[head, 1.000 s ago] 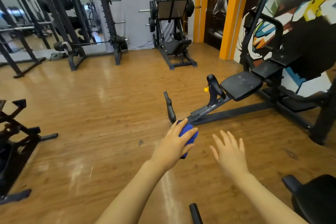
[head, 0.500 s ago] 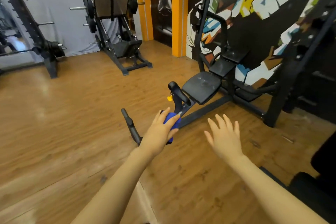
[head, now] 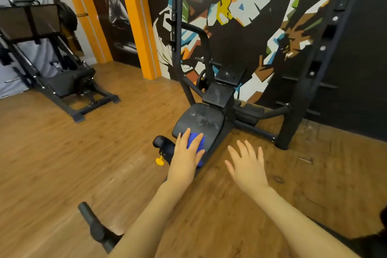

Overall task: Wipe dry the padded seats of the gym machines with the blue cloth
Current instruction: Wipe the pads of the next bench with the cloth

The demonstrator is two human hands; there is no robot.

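Glossy wood-plank floor (head: pixel 62 163), warm brown, with streaky reflections; behind it a black wall carrying an angular, shard-like mural (head: pixel 240 2) in white, yellow, orange and blue, and two orange pillars (head: pixel 138 21) to its left. We face a black steel-framed gym machine (head: pixel 293 90) standing against the mural. Its padded seat (head: pixel 201 119) is a rounded, matte black cushion with wet-looking smears and droplets on top; two smaller rectangular pads (head: pixel 218 94) step up behind it. Our left hand (head: pixel 186 157) grips the blue cloth (head: pixel 195 139), a bunched, soft wad, fingers curled over it, pressing it on the seat's near left edge. Our right hand (head: pixel 247 163) hovers over the floor just right of the seat, fingers straight and spread, holding nothing. A black rubbery handle grip (head: pixel 161 142) with a small yellow knob (head: pixel 159 161) sits just left of the left hand. Another black angled machine (head: pixel 62 81) stands well apart at far left before a grey fabric backdrop (head: pixel 12 81).
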